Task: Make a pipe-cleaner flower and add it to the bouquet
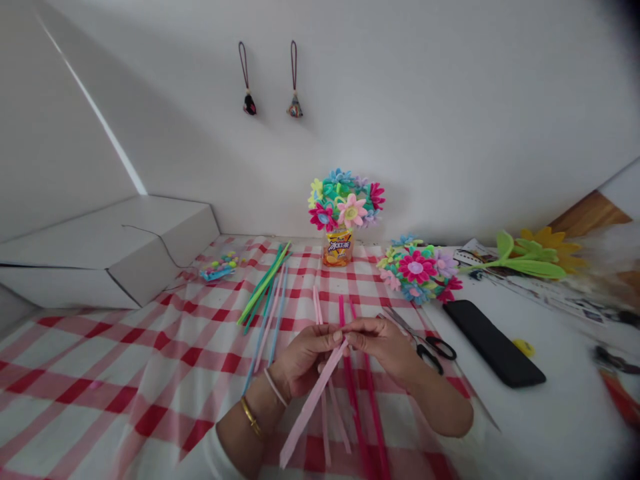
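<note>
White sleeve (220, 457) is reaching in from the bottom left of the frame, with a gold bangle (251, 418) and a pink band (275, 387) sitting on the wrist above it. At lower centre, the left hand (300, 360) and the right hand (380, 343) are meeting, their fingertips (340, 335) pressed together and pinching a pale pink pipe cleaner (313, 403) that is hanging down and to the left. More pink and magenta pipe cleaners (373, 420) are lying beneath the hands on a red checked cloth (100, 380). Green and blue pipe cleaners (263, 293) are lying just above and left of them. Black-handled scissors (430, 350) are resting just right of the right hand, beside a flat black case (495, 343) on the white desk (565, 420). Pipe-cleaner flowers (345, 203) are standing in a snack cup (339, 247) at upper centre, while a loose flower bunch (415, 270) is lying to its right, and two small charms (247, 83) are hanging on the wall above
</note>
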{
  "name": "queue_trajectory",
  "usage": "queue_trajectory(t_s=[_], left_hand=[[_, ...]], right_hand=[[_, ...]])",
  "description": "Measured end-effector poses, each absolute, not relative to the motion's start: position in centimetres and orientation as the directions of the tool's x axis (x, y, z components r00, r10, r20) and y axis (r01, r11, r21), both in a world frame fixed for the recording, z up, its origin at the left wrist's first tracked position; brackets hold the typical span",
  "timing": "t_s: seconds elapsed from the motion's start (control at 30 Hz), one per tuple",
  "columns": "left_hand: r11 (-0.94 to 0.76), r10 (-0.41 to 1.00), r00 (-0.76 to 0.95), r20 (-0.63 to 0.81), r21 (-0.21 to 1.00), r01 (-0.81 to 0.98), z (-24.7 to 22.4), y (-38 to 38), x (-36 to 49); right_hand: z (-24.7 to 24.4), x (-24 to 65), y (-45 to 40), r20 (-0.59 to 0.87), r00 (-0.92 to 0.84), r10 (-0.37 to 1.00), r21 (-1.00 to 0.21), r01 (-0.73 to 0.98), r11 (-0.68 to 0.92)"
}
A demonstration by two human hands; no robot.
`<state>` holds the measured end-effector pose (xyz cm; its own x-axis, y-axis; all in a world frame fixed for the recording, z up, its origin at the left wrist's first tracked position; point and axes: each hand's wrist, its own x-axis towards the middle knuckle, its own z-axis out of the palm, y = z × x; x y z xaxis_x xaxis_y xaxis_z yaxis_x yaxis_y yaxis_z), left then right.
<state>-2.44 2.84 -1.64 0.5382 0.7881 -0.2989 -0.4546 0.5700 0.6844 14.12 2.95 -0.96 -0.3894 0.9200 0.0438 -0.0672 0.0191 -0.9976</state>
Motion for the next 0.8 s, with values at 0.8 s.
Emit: queue_trajectory(t_s=[0.8], left_hand=[[0.53,0.798,0.54,-0.269,0.739,-0.415,-1.48,2.68,-2.31]], right_hand=[[-1.1,13.84,2.98,0.016,-0.429,0.903,-0.983,-0.174,-0.065]])
